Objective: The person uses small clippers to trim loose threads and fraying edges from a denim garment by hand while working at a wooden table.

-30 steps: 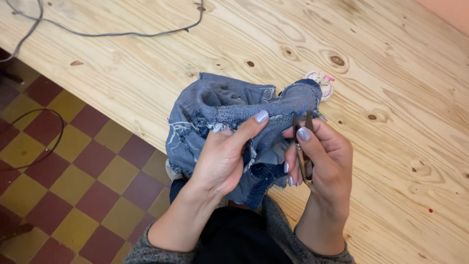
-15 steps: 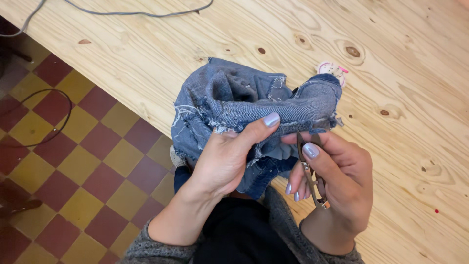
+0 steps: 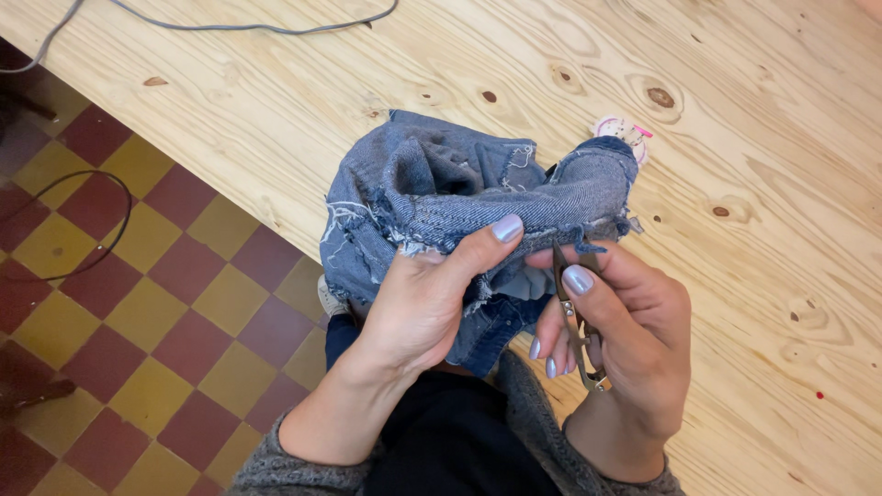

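A bunched piece of blue denim (image 3: 459,188) with frayed edges rests half on the table edge. My left hand (image 3: 427,294) grips its lower frayed edge, thumb pressed along the seam. My right hand (image 3: 625,321) holds small metal thread snips (image 3: 574,308), their blades pointing up at the denim's edge just right of my left thumb.
The pale wooden table (image 3: 753,239) fills the right and top. A small pink-and-white round object (image 3: 620,129) lies behind the denim. A grey cable (image 3: 239,23) runs along the far edge. A black cord (image 3: 87,220) loops on the red-and-yellow checkered floor (image 3: 165,321) at left.
The denim has shifted slightly up and right in my hands. My right hand has turned the snips so the blades meet the fabric's edge.
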